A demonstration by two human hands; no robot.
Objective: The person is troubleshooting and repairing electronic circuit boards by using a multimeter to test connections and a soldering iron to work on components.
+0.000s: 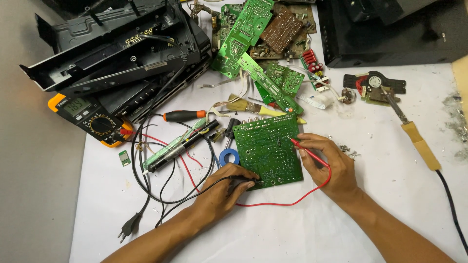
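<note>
A square green circuit board [267,148] lies solder side up on the white table sheet [390,195]. My right hand [331,165] grips a red test probe [302,147], whose tip touches the board's right edge. My left hand [224,190] holds a black test probe [243,182] against the board's lower left corner. Red and black leads run from the probes toward a yellow multimeter [92,119] at the left, whose display is lit.
An opened black device chassis [117,48] fills the upper left. Several green and brown circuit boards [253,39] are heaped at the top centre. A soldering iron [414,131] lies at the right, a screwdriver [185,115], blue tape roll [229,157] and brush [248,106] near the board.
</note>
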